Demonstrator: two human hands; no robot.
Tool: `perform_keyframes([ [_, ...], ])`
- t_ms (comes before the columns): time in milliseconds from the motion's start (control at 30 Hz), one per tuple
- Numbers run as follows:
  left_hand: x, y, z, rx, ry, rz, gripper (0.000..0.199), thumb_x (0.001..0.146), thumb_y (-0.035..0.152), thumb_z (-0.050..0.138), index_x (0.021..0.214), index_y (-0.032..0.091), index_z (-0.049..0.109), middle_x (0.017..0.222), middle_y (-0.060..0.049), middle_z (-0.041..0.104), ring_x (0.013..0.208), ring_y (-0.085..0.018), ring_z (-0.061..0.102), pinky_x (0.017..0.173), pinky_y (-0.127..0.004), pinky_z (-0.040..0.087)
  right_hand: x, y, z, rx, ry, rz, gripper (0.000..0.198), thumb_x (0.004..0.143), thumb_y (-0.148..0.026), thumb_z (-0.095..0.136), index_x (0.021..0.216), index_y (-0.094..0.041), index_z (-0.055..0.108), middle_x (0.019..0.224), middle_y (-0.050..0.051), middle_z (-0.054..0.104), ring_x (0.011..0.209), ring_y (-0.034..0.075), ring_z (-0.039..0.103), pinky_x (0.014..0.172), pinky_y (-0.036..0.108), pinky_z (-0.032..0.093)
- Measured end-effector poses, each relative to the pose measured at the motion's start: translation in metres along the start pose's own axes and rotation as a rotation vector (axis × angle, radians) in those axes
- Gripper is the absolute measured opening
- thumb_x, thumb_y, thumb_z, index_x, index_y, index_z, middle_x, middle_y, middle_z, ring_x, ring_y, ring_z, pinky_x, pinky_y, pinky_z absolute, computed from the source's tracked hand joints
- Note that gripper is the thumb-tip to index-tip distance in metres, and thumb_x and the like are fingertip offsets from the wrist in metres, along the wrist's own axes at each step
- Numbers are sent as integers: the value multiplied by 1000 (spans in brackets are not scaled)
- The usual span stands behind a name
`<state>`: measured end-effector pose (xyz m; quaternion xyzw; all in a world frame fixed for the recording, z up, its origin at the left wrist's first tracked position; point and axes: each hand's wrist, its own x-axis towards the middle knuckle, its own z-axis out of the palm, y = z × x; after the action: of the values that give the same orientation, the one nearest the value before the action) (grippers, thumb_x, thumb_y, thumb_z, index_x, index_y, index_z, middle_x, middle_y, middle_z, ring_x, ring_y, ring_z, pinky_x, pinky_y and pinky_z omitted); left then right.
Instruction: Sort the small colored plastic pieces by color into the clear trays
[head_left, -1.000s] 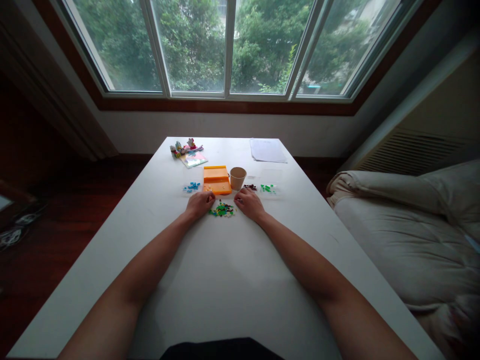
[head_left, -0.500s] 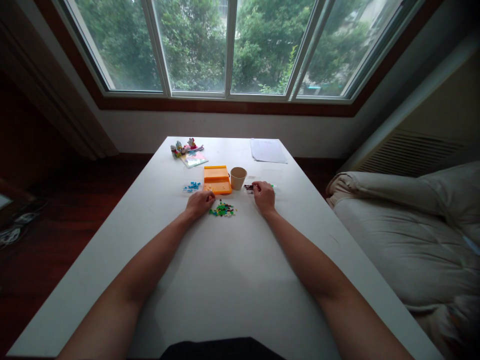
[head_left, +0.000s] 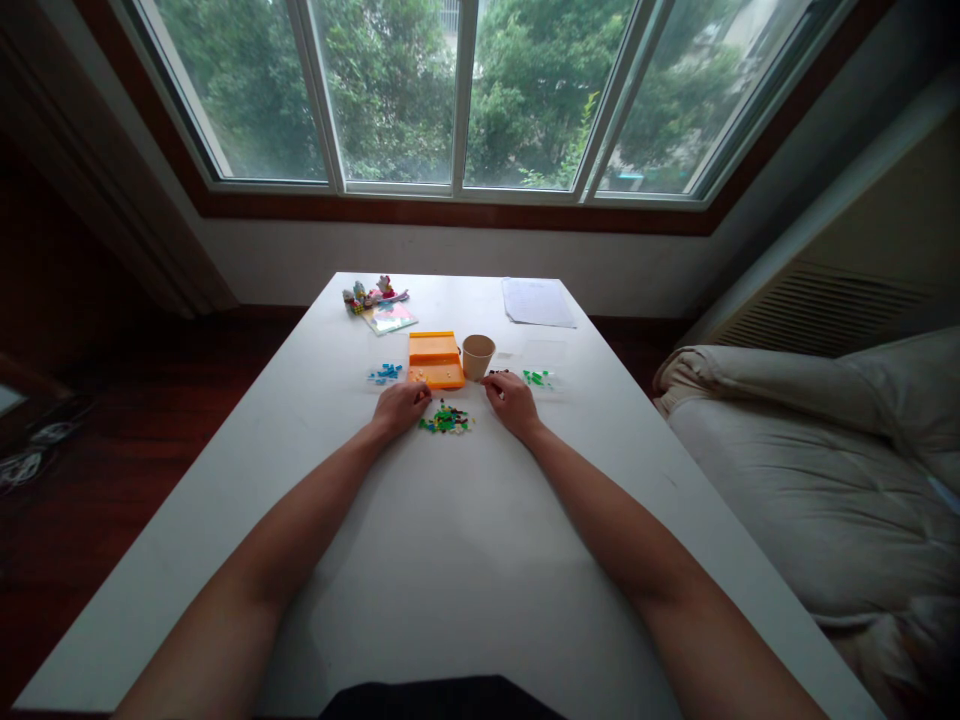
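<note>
A mixed heap of small green, yellow, dark and pale plastic pieces (head_left: 446, 418) lies on the white table. At its left edge my left hand (head_left: 401, 406) rests with curled fingers; anything they pinch is too small to make out. To the heap's upper right is my right hand (head_left: 513, 400), its fingers stretched leftward, thumb and fingertips slightly apart. Behind it, dark brown pieces (head_left: 498, 373) are partly hidden. Green pieces (head_left: 537, 378) lie to its right in a clear tray. Beyond my left hand sits an orange open case (head_left: 435, 342) with a few small pale pieces.
A brown paper cup (head_left: 478, 358) stands beside the case. Blue pieces (head_left: 385, 373) lie in a clear tray on the left. Small figurines (head_left: 371, 292), a colourful card (head_left: 391, 319) and white paper sheets (head_left: 538, 302) lie at the far end. A sofa (head_left: 780, 450) flanks the table (head_left: 465, 560).
My right hand has moved left from over the brown pieces toward the heap, uncovering the green pieces on the right. My left hand has stayed in place.
</note>
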<state>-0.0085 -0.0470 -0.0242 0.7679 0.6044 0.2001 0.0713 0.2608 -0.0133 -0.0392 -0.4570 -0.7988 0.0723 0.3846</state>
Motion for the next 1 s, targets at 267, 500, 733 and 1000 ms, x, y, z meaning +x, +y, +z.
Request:
perform_keyframes([
  [267,2,-6,-4,-28,110,-68,21,92,33,53,103,24,70,89,-4,72,79,-19,64,69,-28,42,-2,-4,7,-26,-186,-124,19,90,-17,56,97,-23,73,94,6,68,94,21,58,85,32,46],
  [500,7,-25,-19,-20,291,-340,25,95,39,49,106,25,66,88,-4,72,81,-20,64,69,-28,40,-3,-18,13,19,-266,-196,29,92,-13,52,110,-25,71,104,6,68,100,20,59,89,33,48],
  [733,5,-26,-23,-12,341,-424,30,95,34,48,121,25,57,90,-5,71,83,-20,64,69,-27,40,4,-26,24,-33,-375,-268,49,91,-6,49,129,-32,64,117,5,63,106,19,57,92,30,45],
  [1000,6,-16,-8,-97,239,-150,27,94,30,49,115,24,64,78,-2,66,72,-18,60,68,-27,40,4,-27,23,-79,-377,-247,47,89,-5,51,124,-32,67,113,4,63,101,19,57,89,29,44],
])
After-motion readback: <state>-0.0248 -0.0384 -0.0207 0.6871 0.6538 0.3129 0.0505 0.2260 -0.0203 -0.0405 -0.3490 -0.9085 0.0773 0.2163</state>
